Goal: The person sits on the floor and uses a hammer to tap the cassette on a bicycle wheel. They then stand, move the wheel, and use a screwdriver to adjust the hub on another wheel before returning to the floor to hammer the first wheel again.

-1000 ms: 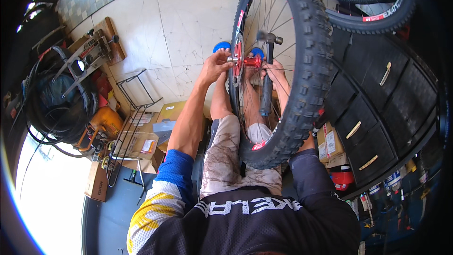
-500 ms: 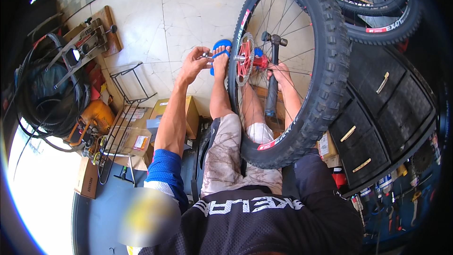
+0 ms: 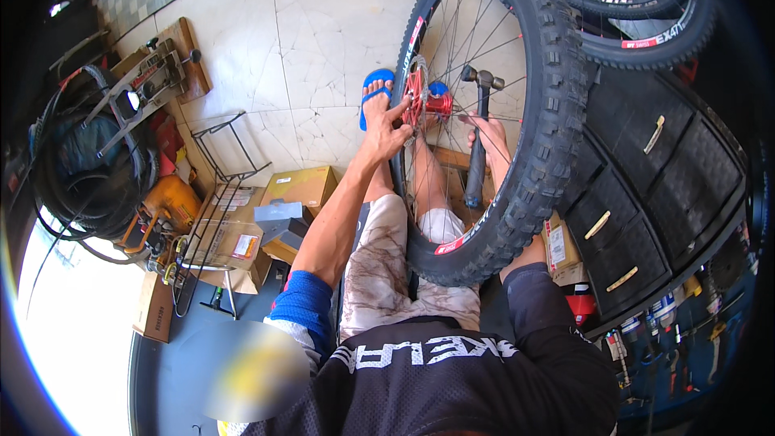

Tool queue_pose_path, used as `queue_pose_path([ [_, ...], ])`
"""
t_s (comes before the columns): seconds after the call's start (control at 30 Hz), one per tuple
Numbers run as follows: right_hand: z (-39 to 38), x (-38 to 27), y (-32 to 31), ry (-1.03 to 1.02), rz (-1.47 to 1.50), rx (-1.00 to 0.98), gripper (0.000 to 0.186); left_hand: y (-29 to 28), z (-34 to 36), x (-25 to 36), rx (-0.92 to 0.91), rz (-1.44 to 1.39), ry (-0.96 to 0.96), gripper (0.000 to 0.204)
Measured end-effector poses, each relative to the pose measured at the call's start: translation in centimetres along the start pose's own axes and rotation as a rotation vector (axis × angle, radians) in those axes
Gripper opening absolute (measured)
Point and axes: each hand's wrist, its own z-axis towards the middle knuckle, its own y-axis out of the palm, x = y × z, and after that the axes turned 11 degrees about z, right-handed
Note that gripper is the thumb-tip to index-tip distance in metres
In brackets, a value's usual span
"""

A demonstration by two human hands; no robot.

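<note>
A bicycle wheel with a knobby black tyre [image 3: 563, 125] stands upright between my legs, leaning slightly. Its red hub [image 3: 439, 106] carries a brake rotor [image 3: 416, 81] on the left side. My left hand [image 3: 386, 139] is at that rotor side, fingers closed around the hub's end; whatever they pinch is hidden. On the wheel's other side, seen through the spokes, my right hand [image 3: 494, 144] grips a hammer [image 3: 476, 165] by its dark handle. The hammer's metal head points up, just right of the hub.
More wheels [image 3: 646, 48] lie at the far right, above a black drawer cabinet [image 3: 638, 194]. Hand tools [image 3: 678, 355] line the lower right. On the left are coiled tyres [image 3: 89, 161], a metal rack [image 3: 222, 149], cardboard boxes [image 3: 303, 187] and a clamp-like metal stand [image 3: 149, 85].
My left hand, earlier apart from the wheel with a small metal piece in its fingers, has moved right onto the hub's end. The hammer has shifted slightly right and down.
</note>
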Motion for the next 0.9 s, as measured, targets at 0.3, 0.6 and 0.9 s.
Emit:
queue_pose_path([
  [0.3, -5.8, 3.4, -6.8, 0.054, 0.212, 0.144, 0.028, -14.3, 4.5, 7.6, 0.145, -0.38, -0.075, 0.034],
  [0.6, -11.8, 9.9, -12.6, 0.002, 0.177, 0.116, 0.023, -22.2, -8.0, 32.3, -0.274, 0.899, 1.417, 0.042],
  [0.9, -17.7, 15.7, -13.1, -0.012, 0.492, 0.163, 0.024, -23.1, -5.7, 27.7, -0.642, 1.524, 1.447, 0.026],
])
